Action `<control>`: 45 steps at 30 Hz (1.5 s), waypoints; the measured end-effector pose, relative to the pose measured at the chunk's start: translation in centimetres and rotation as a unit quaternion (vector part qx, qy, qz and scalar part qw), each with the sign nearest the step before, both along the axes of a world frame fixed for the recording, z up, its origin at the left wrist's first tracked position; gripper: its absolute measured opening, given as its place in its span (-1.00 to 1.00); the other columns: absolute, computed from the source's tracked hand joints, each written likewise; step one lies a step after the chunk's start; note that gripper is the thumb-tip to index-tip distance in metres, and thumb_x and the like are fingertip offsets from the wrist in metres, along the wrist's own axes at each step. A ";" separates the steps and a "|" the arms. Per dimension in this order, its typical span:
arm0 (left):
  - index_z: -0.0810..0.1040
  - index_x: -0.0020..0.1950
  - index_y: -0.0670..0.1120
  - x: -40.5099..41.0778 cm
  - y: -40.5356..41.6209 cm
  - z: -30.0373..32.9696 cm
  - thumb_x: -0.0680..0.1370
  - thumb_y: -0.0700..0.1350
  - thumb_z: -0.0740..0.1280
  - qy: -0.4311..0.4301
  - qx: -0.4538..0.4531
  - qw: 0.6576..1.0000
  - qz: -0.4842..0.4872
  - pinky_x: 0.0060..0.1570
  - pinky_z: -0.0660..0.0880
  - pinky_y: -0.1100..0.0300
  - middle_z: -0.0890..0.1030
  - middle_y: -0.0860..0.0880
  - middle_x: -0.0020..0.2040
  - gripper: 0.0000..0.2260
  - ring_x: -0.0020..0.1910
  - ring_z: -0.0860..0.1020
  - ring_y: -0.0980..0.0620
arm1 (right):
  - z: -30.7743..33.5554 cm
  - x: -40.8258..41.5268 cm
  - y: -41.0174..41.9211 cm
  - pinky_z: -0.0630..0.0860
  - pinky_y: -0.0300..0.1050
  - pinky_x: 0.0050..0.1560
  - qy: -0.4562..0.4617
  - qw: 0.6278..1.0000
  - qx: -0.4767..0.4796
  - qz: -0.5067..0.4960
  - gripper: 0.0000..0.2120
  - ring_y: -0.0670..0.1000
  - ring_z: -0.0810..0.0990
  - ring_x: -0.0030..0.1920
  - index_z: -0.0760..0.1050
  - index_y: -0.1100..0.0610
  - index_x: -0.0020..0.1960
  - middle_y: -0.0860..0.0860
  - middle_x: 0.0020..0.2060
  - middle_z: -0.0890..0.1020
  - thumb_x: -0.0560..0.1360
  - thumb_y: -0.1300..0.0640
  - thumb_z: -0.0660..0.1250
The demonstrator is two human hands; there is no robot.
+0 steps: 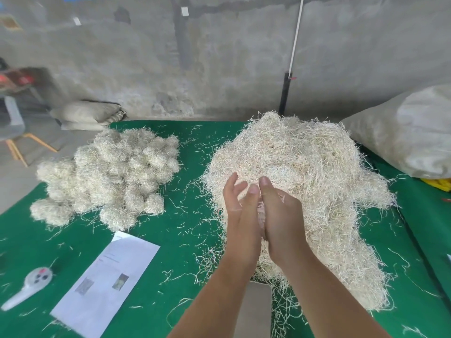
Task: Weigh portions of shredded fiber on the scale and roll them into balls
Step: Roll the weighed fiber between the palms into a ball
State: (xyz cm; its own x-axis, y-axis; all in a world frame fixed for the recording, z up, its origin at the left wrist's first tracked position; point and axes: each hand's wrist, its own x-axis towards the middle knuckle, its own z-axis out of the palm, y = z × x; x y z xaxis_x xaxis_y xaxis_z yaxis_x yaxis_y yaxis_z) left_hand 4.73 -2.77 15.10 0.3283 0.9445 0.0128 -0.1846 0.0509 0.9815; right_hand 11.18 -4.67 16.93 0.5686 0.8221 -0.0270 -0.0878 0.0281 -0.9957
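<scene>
Shredded fiber (260,211) is glimpsed as a small tuft pressed between the two palms, fingers straight and slightly spread. The left hand (240,211) and right hand (280,215) are held together over the loose fiber heap (305,181) on the green table cover (190,215). Finished fiber balls (107,176) are piled at left, near a printed sheet (107,281) and a white handheld device (29,286).

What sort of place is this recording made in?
Likely a small, rough workshop for handwork: a bare concrete wall, a green-covered table holding loose shredded fiber and finished fiber balls, and filled sacks.
</scene>
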 end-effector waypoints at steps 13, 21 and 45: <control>0.59 0.09 -0.09 -4.5 6.1 -5.6 0.59 0.27 0.29 0.028 -0.107 0.990 0.086 -0.20 0.52 0.07 0.66 -0.08 -0.18 -0.58 -0.13 0.63 -0.04 | -4.7 -4.6 4.9 0.27 0.08 0.48 0.008 0.978 -0.049 0.202 -0.36 -0.34 0.33 0.36 0.20 -0.54 0.42 -0.39 0.39 0.30 0.38 -0.65 -0.01; 0.10 0.46 0.31 -15.0 23.0 -9.4 0.46 0.01 0.42 0.425 0.031 0.886 0.182 0.34 0.49 -0.14 0.14 0.23 0.29 -0.30 0.32 0.31 0.01 | -10.3 -3.4 7.6 0.43 0.21 0.43 -0.054 0.962 -0.124 0.238 -0.24 -0.03 0.51 0.33 0.11 -0.44 0.42 -0.14 0.42 0.41 0.27 -0.60 0.16; 0.26 0.57 0.22 -1.4 4.9 -20.5 0.63 0.00 0.33 0.385 -0.010 0.897 -0.217 0.46 0.28 0.08 0.33 0.16 0.56 -0.47 0.44 0.33 0.18 | -24.6 10.8 -1.6 0.37 0.09 0.43 -0.486 0.700 -0.511 0.114 -0.56 0.06 0.49 0.31 0.41 -0.02 0.42 -0.04 0.26 0.57 0.57 0.00 0.36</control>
